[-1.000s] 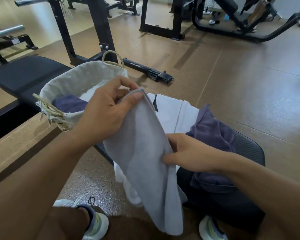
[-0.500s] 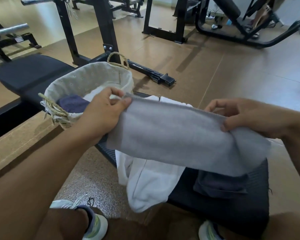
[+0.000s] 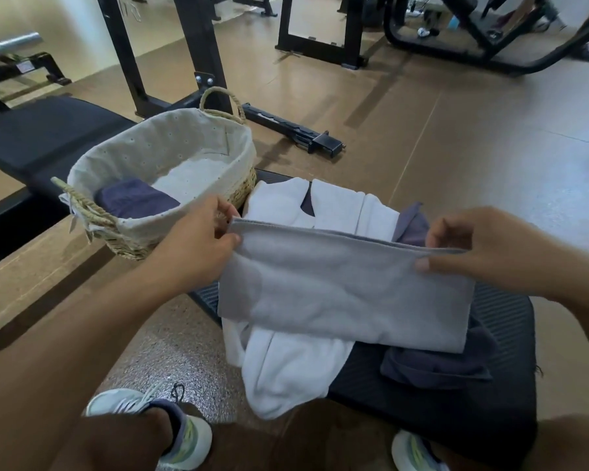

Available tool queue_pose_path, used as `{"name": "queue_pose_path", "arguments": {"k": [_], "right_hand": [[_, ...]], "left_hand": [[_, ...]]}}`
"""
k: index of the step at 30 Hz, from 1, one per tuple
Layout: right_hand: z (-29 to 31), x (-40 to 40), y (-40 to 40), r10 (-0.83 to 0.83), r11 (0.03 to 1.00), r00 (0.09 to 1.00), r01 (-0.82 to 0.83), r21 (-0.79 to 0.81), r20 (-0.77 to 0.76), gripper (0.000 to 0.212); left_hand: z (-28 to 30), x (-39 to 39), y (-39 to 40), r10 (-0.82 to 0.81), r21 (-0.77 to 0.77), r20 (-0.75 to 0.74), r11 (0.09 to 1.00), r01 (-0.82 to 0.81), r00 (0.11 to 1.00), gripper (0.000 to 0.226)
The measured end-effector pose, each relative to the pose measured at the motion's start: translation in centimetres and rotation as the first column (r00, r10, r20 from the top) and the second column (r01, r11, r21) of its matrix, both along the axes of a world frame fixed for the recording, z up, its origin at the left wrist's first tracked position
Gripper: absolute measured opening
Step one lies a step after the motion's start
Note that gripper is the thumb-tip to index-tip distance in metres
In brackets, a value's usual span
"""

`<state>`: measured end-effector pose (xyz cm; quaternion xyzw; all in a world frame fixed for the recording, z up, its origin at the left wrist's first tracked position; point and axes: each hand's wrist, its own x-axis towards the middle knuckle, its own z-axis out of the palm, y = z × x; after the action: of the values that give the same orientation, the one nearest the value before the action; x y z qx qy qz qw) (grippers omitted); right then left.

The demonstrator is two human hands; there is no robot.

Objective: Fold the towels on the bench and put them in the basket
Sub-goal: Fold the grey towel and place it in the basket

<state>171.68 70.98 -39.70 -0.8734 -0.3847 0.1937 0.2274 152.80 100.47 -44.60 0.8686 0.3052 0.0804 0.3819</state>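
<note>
Three bench towels (image 3: 344,294), one basketed.

A gym floor, seen from above a padded black workout bench (image 3: 490,402). Behind it, a black steel rack upright (image 3: 201,45), a steel barbell end (image 3: 11,45) on a stand at left, a curved-frame exercise machine (image 3: 473,45) at the rear, all on tan rubber-tile flooring (image 3: 456,147).

No legible text, brand, number or sign appears anywhere in the view (a pale label on the rack frame (image 3: 24,67) at far left is too small and blurred to read).
</note>
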Motion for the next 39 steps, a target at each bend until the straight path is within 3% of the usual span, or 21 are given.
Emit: {"name": "queue_pose_path", "arguments": {"k": [4,6,16,23,28,33,36,39], "right_hand": [[1.2,-0.8,-1.1,0.216,0.974,0.885,-0.222,0.034,-0.412,0.019],[1.1,-0.8,-1.6,0.243,0.956,0.842,-0.293,-0.030,-0.481,0.016],[-0.6,-0.1,-1.3,0.178,0.933,0.972,-0.216,-0.288,-0.152,0.008],[-3.3,1.3,0.2,0.102,0.970,0.991,-0.081,-0.230,0.082,0.007],[-4.5,1.9,0.6,0.147,0.955,0.988,-0.127,-0.269,0.055,0.015],[-3.8,1.7,0.4,0.173,0.944,0.985,-0.163,-0.287,0.011,0.043],[-3.5,1.7,0.0,0.209,0.920,0.978,-0.206,-0.332,-0.026,0.034],[-2.7,1.9,-0.8,0.180,0.953,0.982,-0.189,-0.238,-0.058,0.025]], "left_hand": [[0.4,0.2,-0.3,0.030,0.013,0.011,0.999,-0.030,0.999,0.016],[0.6,0.3,-0.5,0.045,0.027,0.022,0.999,-0.045,0.999,0.013],[1.1,-0.1,-0.9,0.024,0.114,0.005,0.993,-0.024,1.000,0.012],[1.3,-0.3,-0.9,0.011,0.119,0.035,0.993,-0.015,0.999,0.013],[1.2,-0.5,-0.6,-0.005,0.091,0.056,0.996,0.000,0.998,0.016],[1.1,-0.7,-0.1,-0.001,0.057,0.077,0.998,-0.004,0.997,0.015],[1.0,-0.7,0.2,0.018,0.015,0.098,1.000,-0.020,0.995,0.012],[1.1,-0.6,0.2,0.029,0.002,0.118,1.000,-0.030,0.993,0.010]]}}
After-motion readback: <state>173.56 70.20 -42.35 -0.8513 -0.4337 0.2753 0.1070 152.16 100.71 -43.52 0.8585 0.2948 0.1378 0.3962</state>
